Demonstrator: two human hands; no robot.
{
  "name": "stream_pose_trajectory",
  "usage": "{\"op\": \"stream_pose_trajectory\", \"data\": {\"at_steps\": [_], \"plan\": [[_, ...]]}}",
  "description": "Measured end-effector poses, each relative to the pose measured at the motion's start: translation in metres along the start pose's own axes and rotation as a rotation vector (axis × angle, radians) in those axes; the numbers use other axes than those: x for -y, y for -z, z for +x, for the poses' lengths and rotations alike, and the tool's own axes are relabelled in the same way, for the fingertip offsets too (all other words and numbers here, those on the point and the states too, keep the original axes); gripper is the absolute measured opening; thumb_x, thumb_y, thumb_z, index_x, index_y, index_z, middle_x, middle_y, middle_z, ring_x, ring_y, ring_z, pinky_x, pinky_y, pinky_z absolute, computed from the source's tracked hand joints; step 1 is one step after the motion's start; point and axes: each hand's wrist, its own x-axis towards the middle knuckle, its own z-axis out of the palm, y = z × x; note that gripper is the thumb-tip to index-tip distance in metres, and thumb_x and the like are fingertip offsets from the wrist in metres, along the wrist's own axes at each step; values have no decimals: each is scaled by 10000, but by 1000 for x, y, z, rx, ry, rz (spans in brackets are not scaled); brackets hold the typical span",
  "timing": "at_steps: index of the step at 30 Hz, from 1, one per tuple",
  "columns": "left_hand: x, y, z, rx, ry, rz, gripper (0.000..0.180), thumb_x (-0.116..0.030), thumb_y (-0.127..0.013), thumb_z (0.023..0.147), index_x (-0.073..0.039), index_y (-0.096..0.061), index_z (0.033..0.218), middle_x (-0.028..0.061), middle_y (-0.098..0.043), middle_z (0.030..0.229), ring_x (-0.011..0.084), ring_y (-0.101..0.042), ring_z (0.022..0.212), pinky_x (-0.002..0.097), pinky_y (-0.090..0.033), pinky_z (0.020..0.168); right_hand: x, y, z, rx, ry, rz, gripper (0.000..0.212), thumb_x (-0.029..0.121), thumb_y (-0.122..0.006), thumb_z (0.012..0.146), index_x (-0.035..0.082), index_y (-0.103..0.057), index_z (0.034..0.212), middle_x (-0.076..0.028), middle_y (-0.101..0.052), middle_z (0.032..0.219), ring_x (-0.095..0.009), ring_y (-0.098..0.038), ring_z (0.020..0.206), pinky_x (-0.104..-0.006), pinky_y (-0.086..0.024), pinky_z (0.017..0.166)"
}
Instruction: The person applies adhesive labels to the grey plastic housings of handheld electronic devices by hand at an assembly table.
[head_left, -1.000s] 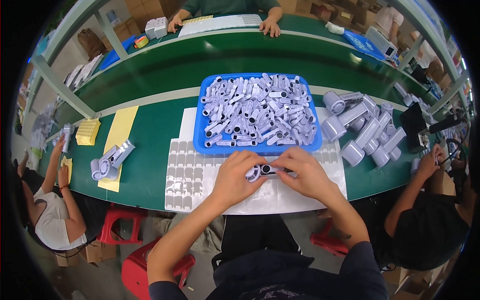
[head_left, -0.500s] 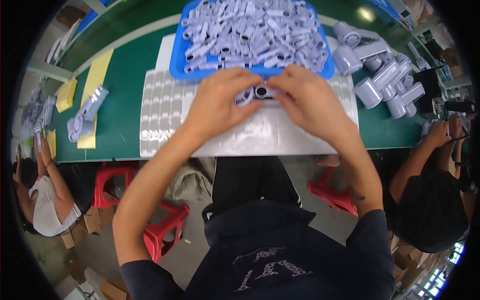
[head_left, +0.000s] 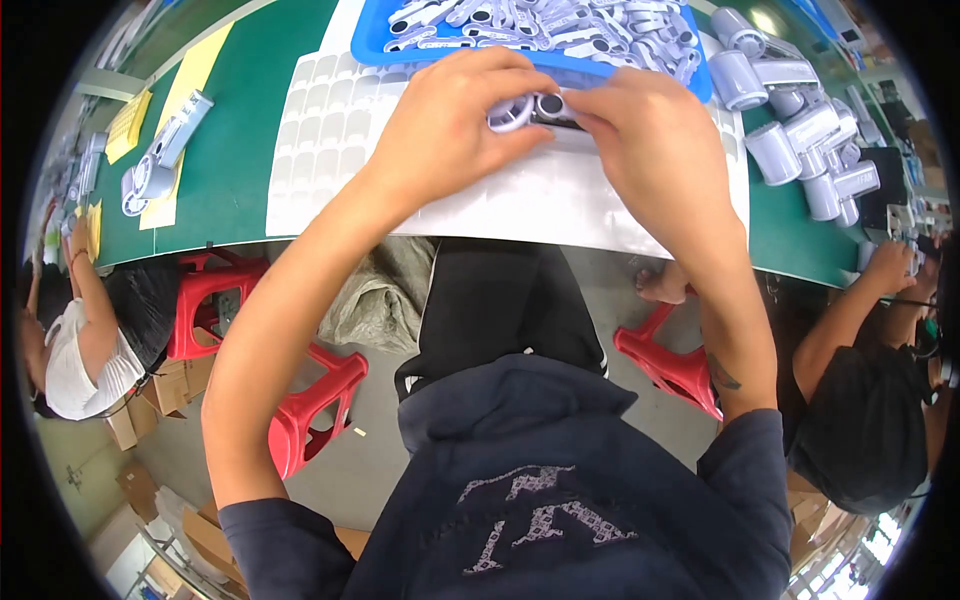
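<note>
My left hand is closed around a pale lavender plastic housing, with its round, ring-shaped end showing between thumb and fingers. A slim handle piece with a dark round spot lies against this housing. My right hand grips the handle piece's far end between thumb and fingers. Both hands are close together over a white sheet of grey pads, just in front of a blue tray heaped with similar slim handle pieces. My fingers hide much of both parts, so how they fit together cannot be made out.
Several lavender housings are piled on the right of the green table. Another housing rests at left on yellow paper. Red stools stand below, and other people sit on both sides.
The view has tilted down, so the table and tray sit higher in the picture. Both hands still hold the parts together, with only slight finger movement.
</note>
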Motion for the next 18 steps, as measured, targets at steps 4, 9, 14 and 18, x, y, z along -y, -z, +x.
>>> {"op": "stream_pose_trajectory", "data": {"at_steps": [4, 9, 14, 18], "plan": [[2, 1, -1, -6, -55, 52, 319, -183, -786, 728, -84, -704, 1020, 106, -667, 1046, 305, -633, 963, 380, -516, 840, -7, -2, 1, 45, -9, -53, 151, 33, -662, 778, 40, -747, 903, -140, -659, 820, -326, -652, 818, -406, -521, 728], [-24, -25, -34, -232, -174, 134, 377, -97, -809, 620, -126, -712, 983, 47, -652, 1066, 299, -586, 1031, 429, -487, 889, -29, -2, -33, 88, -86, 520, 180, 72, -737, 785, 45, -723, 963, -112, -661, 1012, -268, -647, 959, -339, -517, 824], [-43, -12, -38, -189, -193, 100, 374, -128, -816, 627, -119, -700, 982, 37, -657, 1067, 269, -574, 1014, 415, -452, 877, -27, -13, -46, 95, -44, 620, 401, 90, -771, 752, 50, -635, 1127, -119, -621, 1162, -275, -608, 1084, -356, -483, 934], [-38, -12, -30, -137, 18, 80, 442, -168, -830, 632, -119, -678, 1044, 30, -664, 1003, 256, -567, 955, 386, -442, 842, -26, -23, -43, 87, -5, 573, 428, 84, -760, 753, 51, -631, 1160, -113, -627, 1168, -282, -605, 1090, -364, -485, 936]]}}
